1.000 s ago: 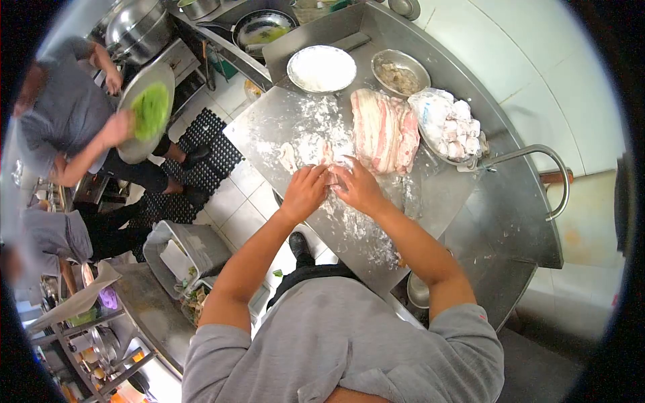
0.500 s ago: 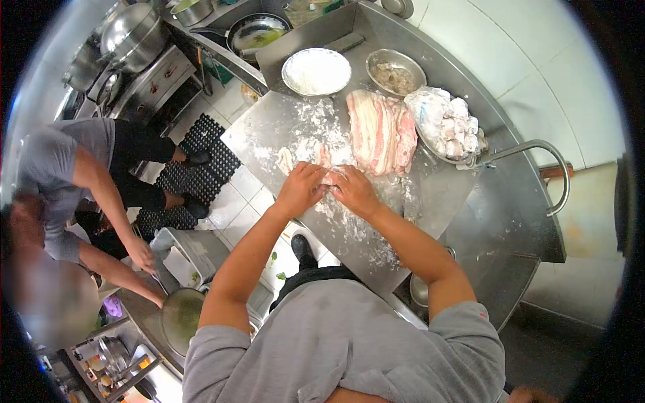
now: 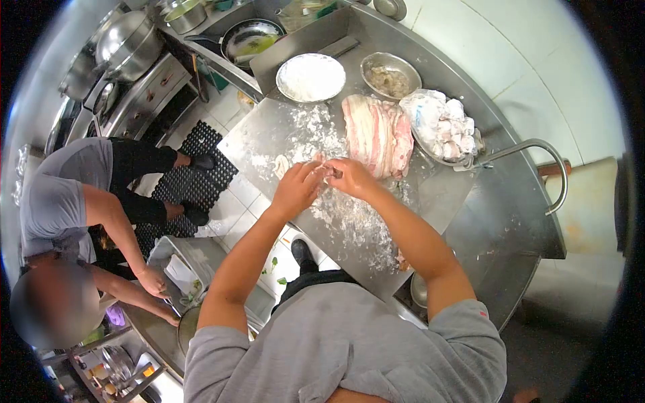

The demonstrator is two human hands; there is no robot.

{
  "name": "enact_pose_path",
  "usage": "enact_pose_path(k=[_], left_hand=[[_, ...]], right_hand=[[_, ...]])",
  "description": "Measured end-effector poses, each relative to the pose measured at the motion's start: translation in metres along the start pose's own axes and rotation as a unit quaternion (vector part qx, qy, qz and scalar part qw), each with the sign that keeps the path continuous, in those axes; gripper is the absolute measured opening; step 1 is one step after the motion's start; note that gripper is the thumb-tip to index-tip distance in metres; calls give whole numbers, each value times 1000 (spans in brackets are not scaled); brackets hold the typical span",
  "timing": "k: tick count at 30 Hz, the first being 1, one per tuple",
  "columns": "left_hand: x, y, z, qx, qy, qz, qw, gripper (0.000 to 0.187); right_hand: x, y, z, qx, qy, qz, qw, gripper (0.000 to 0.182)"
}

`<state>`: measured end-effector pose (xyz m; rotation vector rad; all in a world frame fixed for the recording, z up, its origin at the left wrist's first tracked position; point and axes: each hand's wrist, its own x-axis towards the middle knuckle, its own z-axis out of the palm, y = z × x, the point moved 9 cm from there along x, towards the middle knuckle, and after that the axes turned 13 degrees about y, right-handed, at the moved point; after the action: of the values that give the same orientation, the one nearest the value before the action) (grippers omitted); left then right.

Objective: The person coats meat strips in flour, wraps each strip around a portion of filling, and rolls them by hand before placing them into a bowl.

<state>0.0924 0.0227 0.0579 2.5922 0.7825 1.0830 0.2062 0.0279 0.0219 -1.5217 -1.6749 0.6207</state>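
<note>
My left hand (image 3: pixel 297 185) and my right hand (image 3: pixel 351 178) meet over the floured steel worktop, fingers pinched around a small piece of raw bacon (image 3: pixel 329 172). My fingers hide most of it. Just beyond my right hand lie long raw bacon strips (image 3: pixel 377 134), side by side. Left of my left hand is a small pale floured scrap (image 3: pixel 281 166). Farther back stand a bowl of white flour (image 3: pixel 311 77) and a metal bowl of brownish-grey pieces (image 3: pixel 390 77). A plate to the right bears several flour-dusted rolls (image 3: pixel 451 134), partly covered by a plastic bag (image 3: pixel 424 104).
A curved metal faucet (image 3: pixel 554 161) juts over the right side. Loose flour (image 3: pixel 359 232) covers the steel near me. To the left, a co-worker (image 3: pixel 111 208) bends over a pot (image 3: pixel 189 329) beside a grey bin (image 3: pixel 195 258). A frying pan (image 3: pixel 252 39) sits at the back.
My right hand's fingers have shifted and pulled slightly apart from the left. The co-worker's head and arms have moved to the right. The view has shifted slightly.
</note>
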Motion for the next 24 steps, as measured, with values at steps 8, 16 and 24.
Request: enact_pose_path(k=[8, 16, 24], left_hand=[[3, 3, 5, 36, 3, 15, 999, 56], [17, -22, 13, -26, -39, -35, 998, 46], [20, -67, 34, -64, -72, -109, 989, 41]], right_hand=[[15, 31, 12, -4, -73, 101, 992, 40], [-11, -34, -10, -192, 88, -168, 963, 45], [6, -11, 0, -172, 63, -162, 970, 46]])
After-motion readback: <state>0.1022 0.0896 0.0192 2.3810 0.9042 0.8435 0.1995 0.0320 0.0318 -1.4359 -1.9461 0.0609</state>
